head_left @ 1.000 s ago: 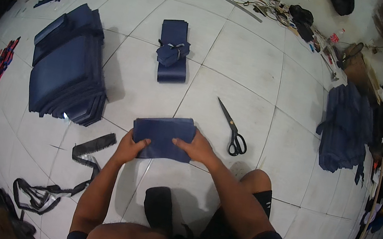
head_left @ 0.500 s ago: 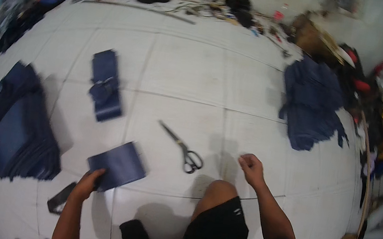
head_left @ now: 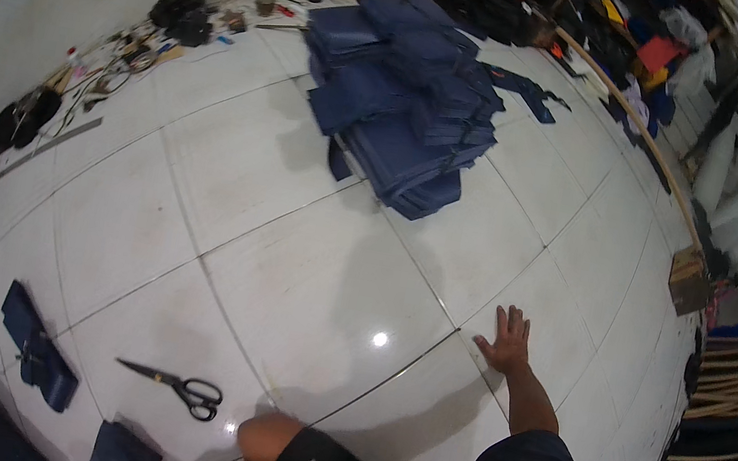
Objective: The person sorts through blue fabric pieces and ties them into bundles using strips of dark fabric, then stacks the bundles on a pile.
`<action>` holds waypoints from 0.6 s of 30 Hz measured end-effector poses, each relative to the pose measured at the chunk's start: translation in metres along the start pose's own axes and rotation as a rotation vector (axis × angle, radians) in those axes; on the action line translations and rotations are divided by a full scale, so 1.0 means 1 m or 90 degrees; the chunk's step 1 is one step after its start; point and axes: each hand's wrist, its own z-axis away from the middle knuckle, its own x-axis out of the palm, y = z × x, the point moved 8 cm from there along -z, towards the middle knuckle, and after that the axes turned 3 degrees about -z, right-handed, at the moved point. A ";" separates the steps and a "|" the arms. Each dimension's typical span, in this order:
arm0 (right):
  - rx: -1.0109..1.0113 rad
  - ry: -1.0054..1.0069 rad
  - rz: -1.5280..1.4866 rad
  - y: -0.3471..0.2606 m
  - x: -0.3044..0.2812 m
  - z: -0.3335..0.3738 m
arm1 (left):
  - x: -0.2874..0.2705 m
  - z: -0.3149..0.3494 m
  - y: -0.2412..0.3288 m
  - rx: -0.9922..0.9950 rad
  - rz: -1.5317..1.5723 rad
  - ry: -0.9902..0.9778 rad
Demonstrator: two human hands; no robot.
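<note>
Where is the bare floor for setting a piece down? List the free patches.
The widest free patch is the white tiled floor between the scissors, the big pile of navy fabric and the right hand, flat on the tile. Tiles right of that hand are bare too. It is crowded along the far-left clutter and by the folded navy pieces lower left.

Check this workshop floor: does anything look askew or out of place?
The big pile of dark blue fabric pieces is slumped and uneven. Black-handled scissors lie loose beside the knee.
</note>
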 end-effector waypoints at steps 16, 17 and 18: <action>0.040 0.006 -0.228 0.025 -0.004 -0.023 | -0.084 -0.159 0.848 0.715 0.109 0.345; 0.055 -0.005 -0.227 0.030 -0.001 -0.018 | -0.082 -0.146 0.882 0.683 0.066 0.391; 0.062 -0.012 -0.225 0.034 -0.001 -0.018 | -0.076 -0.151 0.900 0.636 0.085 0.430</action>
